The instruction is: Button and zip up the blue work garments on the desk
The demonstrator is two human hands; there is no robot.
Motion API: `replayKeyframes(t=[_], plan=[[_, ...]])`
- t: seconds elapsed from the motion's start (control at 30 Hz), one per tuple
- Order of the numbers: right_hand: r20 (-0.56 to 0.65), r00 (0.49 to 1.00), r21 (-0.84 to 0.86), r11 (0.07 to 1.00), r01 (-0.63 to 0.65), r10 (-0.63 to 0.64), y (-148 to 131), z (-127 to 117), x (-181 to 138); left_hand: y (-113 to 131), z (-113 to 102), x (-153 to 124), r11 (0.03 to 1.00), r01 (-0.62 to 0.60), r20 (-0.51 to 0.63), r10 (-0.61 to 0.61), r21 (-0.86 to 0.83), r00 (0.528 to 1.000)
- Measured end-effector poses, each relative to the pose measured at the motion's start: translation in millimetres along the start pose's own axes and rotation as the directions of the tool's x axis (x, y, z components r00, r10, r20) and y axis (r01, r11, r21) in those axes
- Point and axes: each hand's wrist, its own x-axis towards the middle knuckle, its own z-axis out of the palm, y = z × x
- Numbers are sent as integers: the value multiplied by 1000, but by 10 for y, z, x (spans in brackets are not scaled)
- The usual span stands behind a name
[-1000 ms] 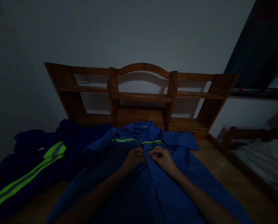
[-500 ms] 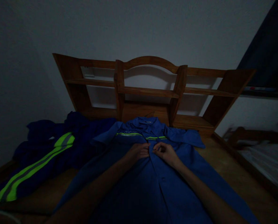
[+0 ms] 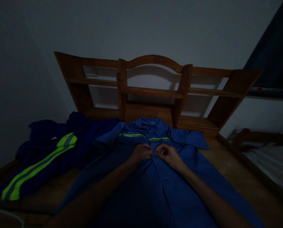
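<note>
A blue short-sleeved shirt [image 3: 179, 186] lies spread on the wooden bed or desk surface, its collar pointing away from me. Yellow-green stripes cross its chest, with lettering above the left one. My left hand [image 3: 142, 152] pinches the front placket just below the chest stripe. Close beside it, my right hand [image 3: 167, 154] has thumb and forefinger pinched on the other side of the placket. Any button between the fingertips is too small and dark to make out.
Left of the shirt is a crumpled dark blue garment [image 3: 84, 142] with a wide reflective yellow-green band. Behind stands a wooden shelf unit [image 3: 153, 91] against the wall. White bedding [image 3: 272, 161] shows at the right. The room is dim.
My left hand has shifted slightly, its fingertips now lower and closer to my right hand at the placket. My right hand stays nearly in place.
</note>
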Motion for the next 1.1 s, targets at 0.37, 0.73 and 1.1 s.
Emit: replayKeyframes(t=[0.37,0.73,1.1], plan=[[-4,1000,33,999,6,-6,-52,-29,-1,-107,-64,102,970,-215,67,209,117,976],[42,998,157,986,-51,45,59,-37,25,-27,-54,32,918,-286,40,287,273,957],[30,998,124,991,-52,49,72,-18,22,-18,-76,17,882,-317,53,319,348,946]])
